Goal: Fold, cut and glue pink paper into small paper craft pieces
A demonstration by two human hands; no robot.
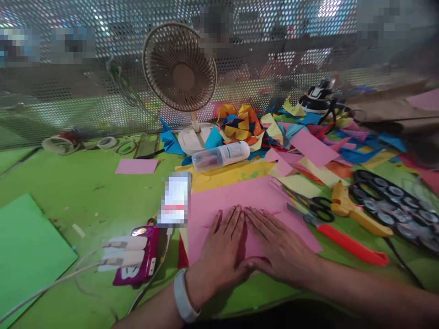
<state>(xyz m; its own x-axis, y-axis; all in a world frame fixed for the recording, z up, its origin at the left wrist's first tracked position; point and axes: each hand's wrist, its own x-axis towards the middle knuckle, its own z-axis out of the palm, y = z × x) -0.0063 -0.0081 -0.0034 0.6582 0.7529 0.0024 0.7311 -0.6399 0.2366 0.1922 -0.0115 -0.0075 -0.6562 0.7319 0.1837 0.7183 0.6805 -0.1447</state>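
The left hand (222, 251) and right hand (283, 246) lie flat on the pink paper (242, 194) on the green counter (87, 183), thumbs meeting, fingers (229, 225) released and stretched straight. Scissors (310, 202) and a knife (350, 242) lie at the paper's right edge, a glue gun (358, 214) beyond; a phone (174, 200) is just beside its left.

Left hand (219, 251) and right hand (283, 246) lie side by side, palms down, fingers (230, 224) extended.

It looks like a craft workshop. Paper scraps (313, 147) heap toward the counter's (99, 196) far edge; scissors (311, 203), a cutter (353, 245) and a glue gun (360, 213) lie nearer.
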